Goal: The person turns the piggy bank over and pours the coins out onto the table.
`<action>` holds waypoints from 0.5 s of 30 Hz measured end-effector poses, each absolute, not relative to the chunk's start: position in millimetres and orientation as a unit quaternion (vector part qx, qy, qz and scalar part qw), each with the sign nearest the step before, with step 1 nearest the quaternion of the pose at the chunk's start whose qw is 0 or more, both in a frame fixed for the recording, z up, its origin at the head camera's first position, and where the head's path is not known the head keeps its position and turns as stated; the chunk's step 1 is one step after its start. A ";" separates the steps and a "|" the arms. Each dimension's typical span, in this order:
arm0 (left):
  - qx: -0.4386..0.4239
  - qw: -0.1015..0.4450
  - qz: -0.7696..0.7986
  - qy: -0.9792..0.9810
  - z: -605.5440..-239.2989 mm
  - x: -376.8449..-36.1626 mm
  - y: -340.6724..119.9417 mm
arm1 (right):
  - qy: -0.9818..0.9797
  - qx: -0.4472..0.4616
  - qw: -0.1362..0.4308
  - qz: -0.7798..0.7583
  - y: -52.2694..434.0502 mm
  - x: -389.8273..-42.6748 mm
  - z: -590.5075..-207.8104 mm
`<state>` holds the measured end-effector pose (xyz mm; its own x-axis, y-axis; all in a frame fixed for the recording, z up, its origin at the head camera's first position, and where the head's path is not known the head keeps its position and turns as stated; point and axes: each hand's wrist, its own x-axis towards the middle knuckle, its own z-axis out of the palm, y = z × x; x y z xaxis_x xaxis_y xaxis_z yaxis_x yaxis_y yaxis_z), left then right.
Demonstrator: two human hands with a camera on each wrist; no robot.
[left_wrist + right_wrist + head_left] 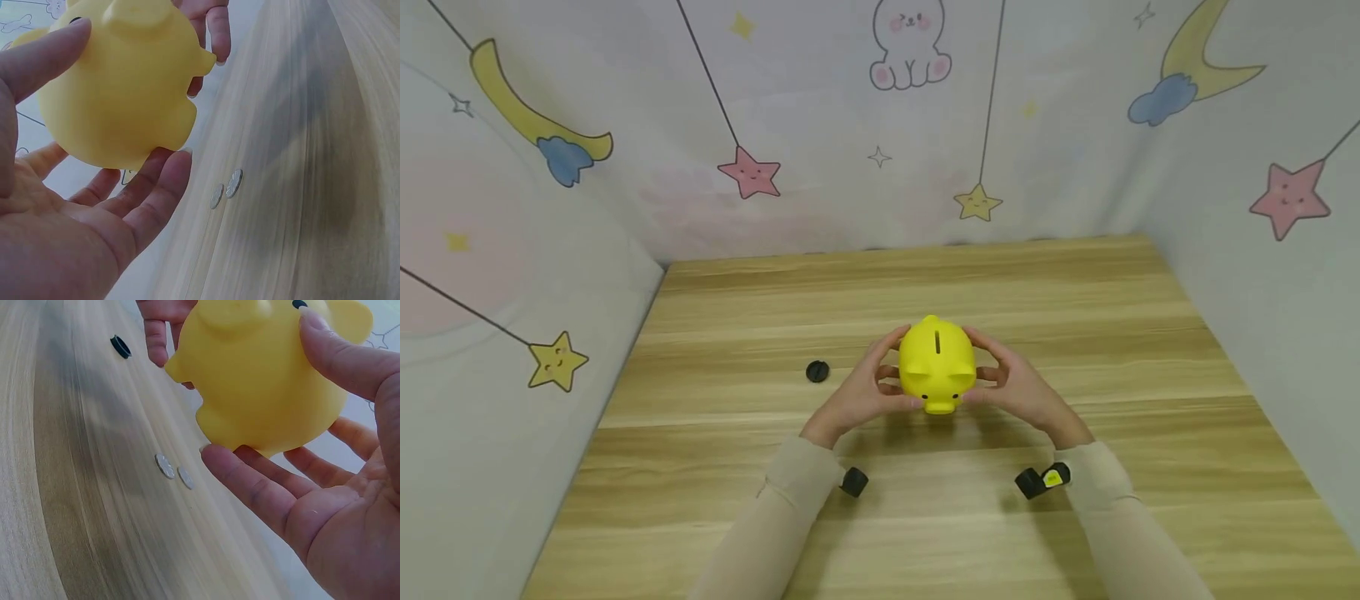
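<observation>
A yellow piggy bank [937, 362] is held up above the wooden table between both hands, its snout toward me and its coin slot on top. My left hand [863, 388] grips its left side, with the thumb near one eye and fingers reaching underneath. On the opposite side my right hand [1024, 390] grips it in much the same way. Two silver coins, one [234, 184] close beside the other [217, 195], lie on the table below it in the wrist views; the head view does not show them. A round black cap [817, 372] lies left of my left hand.
The wooden table [737, 500] meets pale fabric walls [850, 208] at the back and both sides, printed with stars, moons and an animal. Small black devices sit at the left wrist [853, 482] and right wrist [1032, 482].
</observation>
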<state>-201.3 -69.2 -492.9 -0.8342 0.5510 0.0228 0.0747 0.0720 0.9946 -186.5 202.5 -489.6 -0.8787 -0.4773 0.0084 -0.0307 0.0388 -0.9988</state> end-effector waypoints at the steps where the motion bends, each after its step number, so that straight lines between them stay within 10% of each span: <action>1: 0.223 0.183 0.647 0.706 -493.6 -201.6 -69.3 | 0.698 -0.184 0.166 -0.672 202.4 -186.5 -490.3; 15: 0.213 0.195 0.640 0.712 -497.6 -203.2 -68.4 | 0.706 -0.175 0.158 -0.667 201.4 -186.5 -495.9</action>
